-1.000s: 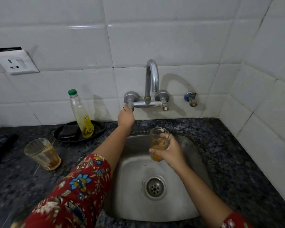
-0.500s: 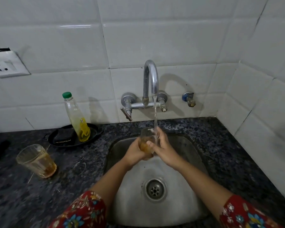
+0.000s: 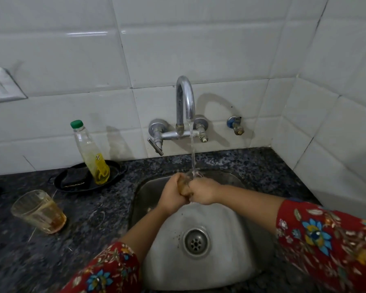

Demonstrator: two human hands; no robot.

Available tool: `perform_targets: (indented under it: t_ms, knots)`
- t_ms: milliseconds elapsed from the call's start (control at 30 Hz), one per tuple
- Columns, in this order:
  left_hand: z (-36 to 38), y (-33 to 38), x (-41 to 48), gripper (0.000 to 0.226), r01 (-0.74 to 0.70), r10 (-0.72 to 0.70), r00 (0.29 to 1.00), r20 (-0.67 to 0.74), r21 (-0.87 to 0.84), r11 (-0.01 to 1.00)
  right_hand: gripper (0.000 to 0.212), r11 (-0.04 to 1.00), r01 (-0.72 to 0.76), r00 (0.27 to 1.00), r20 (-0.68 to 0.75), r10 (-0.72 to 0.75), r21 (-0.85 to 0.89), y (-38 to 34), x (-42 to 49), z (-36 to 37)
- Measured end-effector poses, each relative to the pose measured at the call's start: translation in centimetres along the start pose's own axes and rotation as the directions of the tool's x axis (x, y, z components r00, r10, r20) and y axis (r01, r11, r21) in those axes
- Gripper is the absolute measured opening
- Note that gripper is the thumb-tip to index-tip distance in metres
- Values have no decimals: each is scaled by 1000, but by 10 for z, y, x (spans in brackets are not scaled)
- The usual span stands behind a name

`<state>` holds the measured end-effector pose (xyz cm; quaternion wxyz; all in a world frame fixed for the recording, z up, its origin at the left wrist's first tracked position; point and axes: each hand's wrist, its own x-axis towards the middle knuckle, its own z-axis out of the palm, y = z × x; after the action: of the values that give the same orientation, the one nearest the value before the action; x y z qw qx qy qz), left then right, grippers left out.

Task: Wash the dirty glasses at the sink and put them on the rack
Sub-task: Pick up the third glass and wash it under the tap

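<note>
A glass [image 3: 184, 187] with brown residue is over the sink [image 3: 230, 261], under the water stream [image 3: 192, 153] from the tap [image 3: 185, 100]. The left hand [image 3: 171, 193] and the right hand [image 3: 202, 191] are both closed around it, one from each side. A second dirty glass [image 3: 38, 211] stands on the dark counter [image 3: 93, 218] to the left, near a bottle [image 3: 91, 153] in a black dish [image 3: 114, 174].

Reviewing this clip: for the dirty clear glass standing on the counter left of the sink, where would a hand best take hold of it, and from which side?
Probably around the lower side wall of the clear, brown-stained tumbler, coming from its right, the sink side. It stands upright, tapering toward the base, with its rim open, and the dark speckled counter there looks clear.
</note>
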<state>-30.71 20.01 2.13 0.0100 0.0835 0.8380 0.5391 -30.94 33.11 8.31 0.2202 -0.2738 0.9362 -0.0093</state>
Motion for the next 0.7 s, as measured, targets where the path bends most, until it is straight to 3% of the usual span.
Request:
perform_targets:
  t_ms: [67, 100, 133, 167, 267, 333, 400, 500, 567, 633, 700]
  knots:
    - [-10, 0, 1, 54, -26, 31, 989, 146, -33, 999, 15, 929, 171, 978, -57, -200, -328, 15, -6, -8]
    - [-16, 0, 3, 60, -46, 45, 971, 235, -1, 999, 14, 798, 246, 933, -88, -348, -550, 23, -8, -11]
    - [-21, 2, 4, 66, -78, 51, 950, 308, 76, 994, 14, 688, 273, 890, -95, -447, -672, 29, -9, -12]
    - [-22, 5, 4, 69, -119, 65, 939, 337, 141, 983, 15, 661, 278, 881, -89, -465, -697, 30, -11, -11]
    - [-9, 14, 0, 45, -108, 84, 986, 146, 171, 979, 15, 883, 152, 977, -68, -203, -445, 12, -9, 2]
    - [-6, 17, -5, 38, -68, 61, 996, 67, 106, 992, 17, 948, 112, 988, -65, -137, -299, 9, -2, 8]
    - [-11, 7, -4, 57, -70, 54, 982, 182, 82, 994, 16, 928, 181, 972, -85, -220, -326, 16, -10, 1]
    - [-20, 1, -3, 81, -117, 56, 942, 330, 168, 979, 20, 753, 330, 881, -101, -463, -569, 33, -14, -3]
    - [-14, 7, -5, 64, -84, 51, 968, 244, 126, 988, 19, 871, 234, 947, -100, -304, -431, 22, -13, -1]
    - [-6, 14, -8, 42, -46, 32, 996, 83, 163, 985, 20, 956, 111, 994, 8, -113, -270, 9, -3, 3]
    - [-8, 13, -9, 44, -41, 32, 997, 66, 142, 989, 20, 977, 107, 993, -30, -114, -184, 10, 1, 3]
